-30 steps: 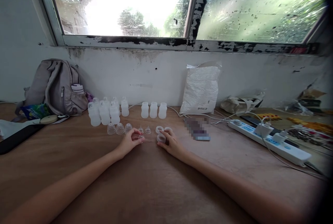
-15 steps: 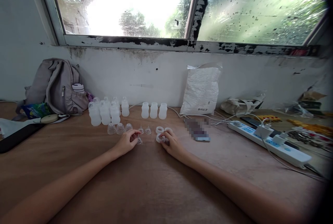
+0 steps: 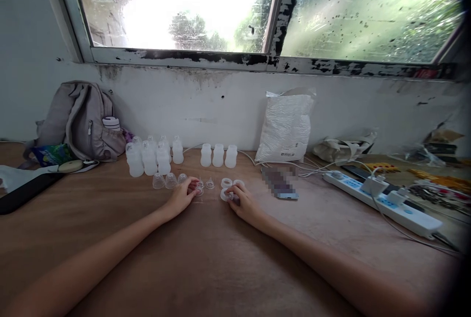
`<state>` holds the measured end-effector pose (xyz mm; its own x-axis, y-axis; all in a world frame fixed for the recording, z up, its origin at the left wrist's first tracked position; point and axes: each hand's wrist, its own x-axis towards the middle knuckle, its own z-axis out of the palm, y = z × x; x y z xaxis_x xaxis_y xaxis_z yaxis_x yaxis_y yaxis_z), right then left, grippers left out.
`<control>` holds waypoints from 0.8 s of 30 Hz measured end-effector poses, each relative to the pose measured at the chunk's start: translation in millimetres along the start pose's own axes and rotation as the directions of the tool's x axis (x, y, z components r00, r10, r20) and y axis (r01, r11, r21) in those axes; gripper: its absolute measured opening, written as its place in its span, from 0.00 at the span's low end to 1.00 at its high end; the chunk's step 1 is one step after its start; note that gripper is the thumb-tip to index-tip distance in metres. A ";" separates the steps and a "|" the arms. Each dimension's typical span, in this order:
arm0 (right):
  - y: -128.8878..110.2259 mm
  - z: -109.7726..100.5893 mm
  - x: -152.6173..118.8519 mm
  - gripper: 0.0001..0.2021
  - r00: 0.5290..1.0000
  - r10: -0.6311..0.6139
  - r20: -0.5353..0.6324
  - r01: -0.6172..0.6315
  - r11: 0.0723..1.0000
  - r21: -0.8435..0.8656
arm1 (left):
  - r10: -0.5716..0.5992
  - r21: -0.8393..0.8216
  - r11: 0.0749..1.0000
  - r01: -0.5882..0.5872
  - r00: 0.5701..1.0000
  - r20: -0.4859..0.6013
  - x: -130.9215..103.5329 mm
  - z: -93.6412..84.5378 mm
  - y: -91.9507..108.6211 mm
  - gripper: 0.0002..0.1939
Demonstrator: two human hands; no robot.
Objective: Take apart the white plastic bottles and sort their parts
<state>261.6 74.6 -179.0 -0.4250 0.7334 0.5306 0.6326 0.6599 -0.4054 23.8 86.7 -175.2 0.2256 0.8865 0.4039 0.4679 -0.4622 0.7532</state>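
Note:
My left hand is closed at the fingertips on the edge of a clear bottle nipple on the table. Just behind and to the right stands another nipple. Left of this hand are several clear dome caps, one partly covered by my fingers. My right hand has its thumb and fingers around a white collar ring, which lies flat. Other rings lie behind it, one partly hidden by my hand.
Several capped white bottles stand at the back left, and three uncapped bottles near the wall. A phone, a white plastic bag and a power strip with cables are to the right. A backpack leans at the left.
My left hand has shifted slightly away from me, and the front nipple has moved back closer to the others. My right hand stays at the ring, almost still.

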 end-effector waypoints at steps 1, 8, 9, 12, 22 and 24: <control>-0.8 -0.6 0.2 0.11 1.000 -0.002 -0.002 0.002 1.000 0.003 | -0.003 0.001 1.000 0.003 1.000 0.003 -0.3 1.0 -0.9 0.13; -11.3 -7.2 2.1 0.08 0.993 -0.036 -0.109 0.033 0.999 -0.026 | 0.128 0.192 0.974 -0.117 0.991 -0.048 -0.6 -13.5 13.9 0.10; -13.4 -7.5 4.2 0.07 0.992 -0.032 -0.121 0.026 0.998 -0.049 | 0.191 0.270 0.947 -0.171 0.980 -0.050 1.0 -21.9 17.4 0.10; -21.6 -5.9 17.8 0.07 0.995 -0.026 -0.093 0.013 0.991 -0.137 | 0.324 0.442 0.855 -0.272 0.945 -0.046 8.0 -51.0 22.3 0.11; -62.0 12.9 100.6 0.15 0.914 -0.221 0.339 0.348 0.856 -0.382 | 0.189 0.708 0.618 -0.341 0.939 0.287 21.5 -70.1 -10.0 0.22; -66.6 14.2 107.8 0.12 0.872 -0.191 0.452 0.391 0.826 -0.406 | 0.174 0.719 0.604 -0.344 0.937 0.302 23.2 -69.5 -13.9 0.22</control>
<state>164.4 112.0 -105.4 -0.7835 0.5871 0.2037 0.6191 0.7657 0.1745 -36.9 112.4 -140.3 0.5510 0.7561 0.3531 0.8195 -0.5702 -0.0577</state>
